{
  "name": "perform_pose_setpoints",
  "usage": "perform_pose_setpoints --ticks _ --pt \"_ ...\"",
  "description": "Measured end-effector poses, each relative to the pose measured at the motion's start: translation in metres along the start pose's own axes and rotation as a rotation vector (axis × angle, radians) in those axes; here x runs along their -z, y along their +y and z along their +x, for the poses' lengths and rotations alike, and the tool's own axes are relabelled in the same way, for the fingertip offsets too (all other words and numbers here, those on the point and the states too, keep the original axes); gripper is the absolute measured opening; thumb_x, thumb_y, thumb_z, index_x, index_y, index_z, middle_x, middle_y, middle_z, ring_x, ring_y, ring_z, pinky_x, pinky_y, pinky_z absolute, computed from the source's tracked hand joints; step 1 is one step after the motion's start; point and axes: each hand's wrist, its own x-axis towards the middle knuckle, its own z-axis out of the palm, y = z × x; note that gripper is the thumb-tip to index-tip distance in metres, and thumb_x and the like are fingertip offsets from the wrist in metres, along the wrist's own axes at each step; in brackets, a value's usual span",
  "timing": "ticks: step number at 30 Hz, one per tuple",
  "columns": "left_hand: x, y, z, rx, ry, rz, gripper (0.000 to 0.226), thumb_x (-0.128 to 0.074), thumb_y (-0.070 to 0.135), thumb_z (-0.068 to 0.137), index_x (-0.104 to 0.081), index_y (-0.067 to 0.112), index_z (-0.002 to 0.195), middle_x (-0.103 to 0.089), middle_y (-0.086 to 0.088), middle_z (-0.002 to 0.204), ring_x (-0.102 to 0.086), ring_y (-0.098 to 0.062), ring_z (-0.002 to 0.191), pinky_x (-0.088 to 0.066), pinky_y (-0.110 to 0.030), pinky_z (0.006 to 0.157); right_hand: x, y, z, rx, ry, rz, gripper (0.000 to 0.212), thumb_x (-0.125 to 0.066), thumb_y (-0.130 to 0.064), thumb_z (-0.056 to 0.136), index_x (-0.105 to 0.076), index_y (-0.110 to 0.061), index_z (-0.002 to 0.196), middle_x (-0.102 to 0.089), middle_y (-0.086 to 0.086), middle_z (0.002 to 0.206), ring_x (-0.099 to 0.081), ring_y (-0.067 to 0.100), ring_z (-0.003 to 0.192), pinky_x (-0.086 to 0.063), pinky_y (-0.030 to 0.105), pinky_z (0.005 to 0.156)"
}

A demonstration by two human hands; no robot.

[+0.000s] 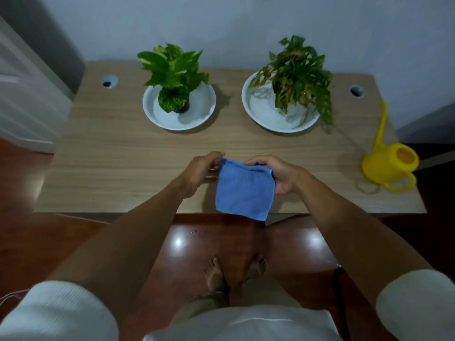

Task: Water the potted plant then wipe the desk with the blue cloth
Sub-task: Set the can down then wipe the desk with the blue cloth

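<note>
Holding blue cloth (245, 191), both hands

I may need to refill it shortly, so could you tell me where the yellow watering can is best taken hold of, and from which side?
Probably by the loop handle of the yellow watering can, coming in from the near edge of the desk. The can stands upright at the right end with the handle facing the person and the long spout pointing away towards the wall, so the right hand is nearer.

A wooden desk (123, 156) carries two white dishes (197, 116) (258, 114) and a yellow watering can (384, 168)
</note>
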Motion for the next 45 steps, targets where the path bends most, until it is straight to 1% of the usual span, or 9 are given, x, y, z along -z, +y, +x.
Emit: perform_pose_setpoints --ticks 3,9,13,17,34,36,40,42,45 --pt "-0.023 0.017 -0.004 -0.009 -0.128 0.035 0.027 -0.07 0.032 0.094 -0.076 0.008 0.106 -0.074 -0.006 0.103 -0.069 -0.02 0.099 -0.055 -0.032 0.089 0.024 -0.006 -0.017 0.029 -0.011 0.092 0.035 -0.059 -0.042 0.094 -0.081 -0.014 0.094 -0.077 0.007 0.092 -0.074 0.024 0.08 -0.056 0.034 0.074" --pt "-0.072 0.035 0.008 -0.069 -0.131 0.094 0.025 -0.061 0.026 0.104 -0.067 0.006 0.117 -0.072 -0.012 0.125 -0.069 -0.026 0.11 -0.056 -0.039 0.099 0.07 -0.006 -0.04 0.082 -0.141 0.257 0.094 -0.059 -0.081 0.083 -0.06 -0.01 0.145 -0.063 0.018 0.141 -0.062 0.036 0.129 -0.048 0.05 0.111" --pt "-0.11 0.035 0.02 -0.116 -0.055 0.155 0.034 -0.056 0.028 0.106 -0.061 0.005 0.132 -0.069 -0.017 0.131 -0.069 -0.031 0.117 -0.059 -0.044 0.095 0.106 0.006 -0.051 0.148 0.064 0.225 0.046 -0.057 -0.034 0.102 -0.061 -0.009 0.14 -0.067 0.017 0.134 -0.07 0.032 0.11 -0.054 0.047 0.098" --pt "-0.151 0.033 0.027 -0.131 -0.033 0.172 0.035 -0.054 0.033 0.106 -0.058 0.009 0.131 -0.069 -0.019 0.128 -0.069 -0.038 0.117 -0.057 -0.061 0.096 0.136 0.017 -0.058 0.203 0.274 0.225 0.04 -0.05 -0.013 0.106 -0.055 -0.002 0.144 -0.063 0.021 0.14 -0.063 0.038 0.125 -0.051 0.055 0.106" --pt "-0.275 0.009 0.116 -0.123 0.092 0.675 0.044 -0.031 0.051 0.108 -0.044 0.014 0.13 -0.066 -0.021 0.118 -0.065 -0.045 0.107 -0.053 -0.053 0.094 0.258 0.041 -0.037 0.322 0.805 -0.558 0.044 -0.047 -0.036 0.109 -0.055 -0.008 0.141 -0.064 0.017 0.137 -0.062 0.034 0.121 -0.052 0.041 0.098" --pt "-0.282 0.01 0.121 -0.087 0.086 0.677 0.042 -0.031 0.051 0.108 -0.043 0.017 0.13 -0.065 -0.021 0.119 -0.068 -0.046 0.1 -0.059 -0.057 0.083 0.265 0.043 -0.032 0.305 0.867 -0.708 0.042 -0.047 -0.036 0.108 -0.057 -0.008 0.138 -0.065 0.019 0.132 -0.062 0.038 0.119 -0.052 0.046 0.097" --pt "-0.284 0.008 0.131 0.033 0.095 0.69 0.042 -0.033 0.051 0.107 -0.037 0.015 0.129 -0.066 -0.021 0.105 -0.067 -0.032 0.052 -0.047 -0.029 0.032 0.269 0.046 -0.026 0.202 0.988 -0.912 0.042 -0.041 -0.042 0.108 -0.055 -0.008 0.127 -0.063 0.02 0.128 -0.062 0.043 0.117 -0.052 0.047 0.091" --pt "-0.282 0.006 0.133 0.087 0.089 0.7 0.041 -0.037 0.051 0.106 -0.035 0.015 0.126 -0.068 -0.02 0.094 -0.068 -0.03 0.041 -0.051 -0.029 0.037 0.266 0.049 -0.026 0.152 1.059 -1.031 0.045 -0.038 -0.047 0.108 -0.053 -0.009 0.126 -0.064 0.019 0.126 -0.066 0.044 0.113 -0.053 0.046 0.084" --pt "-0.271 0.004 0.131 0.088 0.1 0.703 0.039 -0.044 0.05 0.104 -0.035 0.017 0.122 -0.07 -0.02 0.099 -0.076 -0.039 0.068 -0.064 -0.045 0.062 0.258 0.056 -0.029 0.135 1.143 -1.171 0.045 -0.037 -0.049 0.108 -0.051 -0.01 0.127 -0.07 0.017 0.118 -0.072 0.041 0.101 -0.053 0.041 0.074"
